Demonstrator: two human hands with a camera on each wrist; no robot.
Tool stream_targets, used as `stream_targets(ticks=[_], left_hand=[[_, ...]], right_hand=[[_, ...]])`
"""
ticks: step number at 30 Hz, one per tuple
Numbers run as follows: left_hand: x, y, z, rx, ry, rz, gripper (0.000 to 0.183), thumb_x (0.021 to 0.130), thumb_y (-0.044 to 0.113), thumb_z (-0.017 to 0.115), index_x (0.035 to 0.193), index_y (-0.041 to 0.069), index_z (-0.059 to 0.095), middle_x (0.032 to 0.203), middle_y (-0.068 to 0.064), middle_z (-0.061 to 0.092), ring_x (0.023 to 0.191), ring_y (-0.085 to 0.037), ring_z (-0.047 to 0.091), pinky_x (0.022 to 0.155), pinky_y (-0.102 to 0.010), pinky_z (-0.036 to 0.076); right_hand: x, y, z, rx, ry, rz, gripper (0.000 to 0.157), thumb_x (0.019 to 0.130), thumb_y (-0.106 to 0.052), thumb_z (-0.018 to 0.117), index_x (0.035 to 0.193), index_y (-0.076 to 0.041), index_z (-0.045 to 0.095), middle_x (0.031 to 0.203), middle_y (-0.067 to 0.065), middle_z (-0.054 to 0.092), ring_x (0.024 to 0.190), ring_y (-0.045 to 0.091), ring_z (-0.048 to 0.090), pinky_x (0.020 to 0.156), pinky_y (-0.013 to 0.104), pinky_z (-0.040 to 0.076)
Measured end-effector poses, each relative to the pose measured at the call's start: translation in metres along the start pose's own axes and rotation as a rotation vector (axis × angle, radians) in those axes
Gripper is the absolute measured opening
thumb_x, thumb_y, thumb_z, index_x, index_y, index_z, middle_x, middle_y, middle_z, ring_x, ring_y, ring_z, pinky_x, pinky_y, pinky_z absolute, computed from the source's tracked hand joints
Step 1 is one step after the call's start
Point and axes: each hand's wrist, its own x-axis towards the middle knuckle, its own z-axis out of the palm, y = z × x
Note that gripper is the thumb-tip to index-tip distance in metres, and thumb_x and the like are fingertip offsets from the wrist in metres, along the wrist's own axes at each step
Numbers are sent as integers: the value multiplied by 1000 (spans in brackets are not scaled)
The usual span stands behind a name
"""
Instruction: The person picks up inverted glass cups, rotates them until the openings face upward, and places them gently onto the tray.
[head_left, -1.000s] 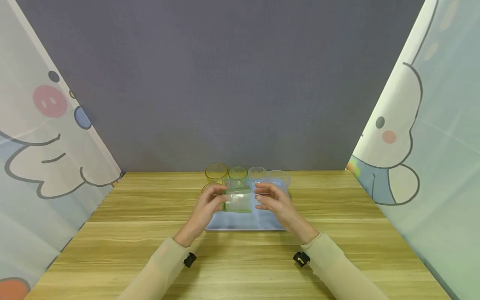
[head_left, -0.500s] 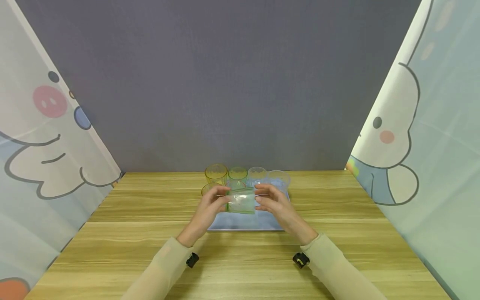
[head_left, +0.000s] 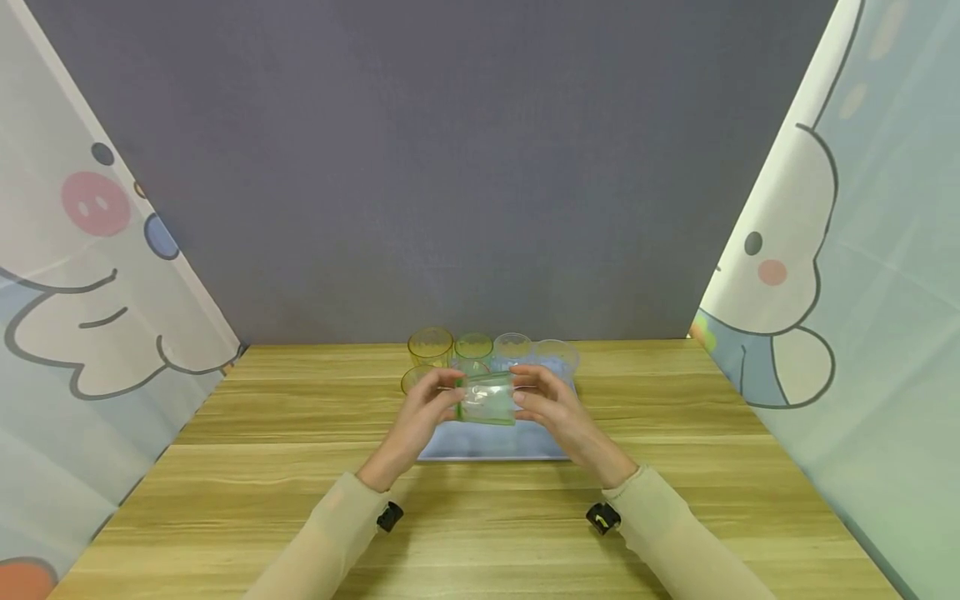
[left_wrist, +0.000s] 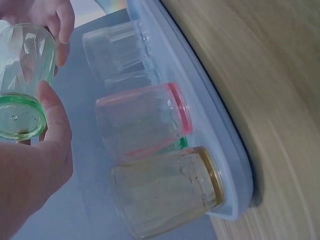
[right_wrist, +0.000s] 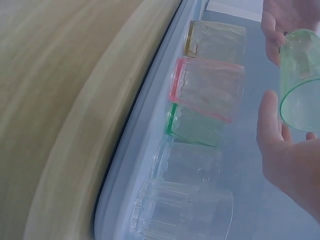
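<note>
A clear green-tinted glass tumbler [head_left: 487, 398] is held sideways over the tray, its thick green base toward the left. My left hand [head_left: 416, 417] grips the base end, and the thumb lies along the green base ring in the left wrist view. My right hand [head_left: 558, 417] is around the open end, fingers softly bent. In the right wrist view, its thumb [right_wrist: 268, 112] stands a little apart from the rim of the tumbler [right_wrist: 302, 95], with other fingertips just below that rim.
A pale blue tray [head_left: 491, 446] lies on the wooden table [head_left: 480, 533]. Several tumblers stand along it: amber [left_wrist: 170, 190], pink-based [left_wrist: 145, 120], green [right_wrist: 195, 125] and colourless [right_wrist: 185, 212]. A grey panel [head_left: 480, 167] rises behind, with printed curtains at both sides.
My left hand has moved slightly right with the green tumbler, bringing its open end up to my right hand's fingers, where a gap showed before. The right hand has barely moved.
</note>
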Motion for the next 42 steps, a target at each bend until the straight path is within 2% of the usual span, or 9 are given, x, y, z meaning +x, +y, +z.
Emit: stream_targets(ticks=[4, 9, 19, 31, 36, 39, 42], left_hand=[[0, -1, 3, 0, 0, 6, 36, 103, 21, 59, 134, 2, 56, 123, -15, 51, 109, -22, 56, 92, -41, 53], [0, 0, 6, -2, -7, 11, 37, 102, 22, 61, 133, 2, 57, 120, -13, 51, 107, -22, 58, 90, -40, 55], [0, -1, 7, 2, -42, 6, 44, 102, 29, 63, 137, 3, 55, 124, -12, 53, 110, -24, 60, 91, -40, 54], [1, -2, 6, -1, -10, 116, 39, 103, 20, 59, 134, -2, 54, 125, -19, 55, 109, -22, 57, 89, -36, 54], [0, 0, 4, -41, 1, 133, 35, 104, 16, 57, 132, -5, 54, 123, -22, 55, 105, -30, 58, 83, -35, 58], [0, 1, 2, -10, 7, 150, 33, 103, 14, 58, 130, -6, 55, 122, -24, 56, 105, -37, 58, 82, -35, 58], [0, 1, 0, 76, 29, 164, 29, 102, 12, 60, 124, -6, 59, 118, -23, 59, 102, -33, 60, 81, -33, 58]], right_hand=[[0, 1, -1, 10, 1, 11, 62, 96, -19, 63, 150, -2, 39, 142, 23, 39, 124, 31, 45, 99, 44, 50], [-1, 0, -2, 1, -7, 8, 63, 95, -15, 63, 150, 2, 37, 139, 24, 40, 120, 29, 48, 97, 40, 49], [-1, -1, -6, -27, -18, -17, 59, 94, -12, 64, 147, 2, 40, 134, 25, 47, 114, 27, 53, 93, 35, 51], [1, -7, -7, -81, 4, -25, 61, 93, -15, 65, 147, 1, 41, 133, 20, 50, 116, 28, 50, 93, 37, 51], [2, -8, -11, -102, 22, -19, 61, 93, -14, 66, 146, 3, 42, 131, 18, 48, 115, 27, 49, 93, 37, 51], [2, -8, -14, -117, 22, -22, 60, 94, -14, 66, 146, 4, 42, 130, 19, 48, 115, 27, 50, 94, 37, 51], [1, -9, -16, -138, 18, -17, 60, 94, -17, 67, 146, 2, 43, 132, 20, 48, 117, 29, 50, 95, 38, 51]])
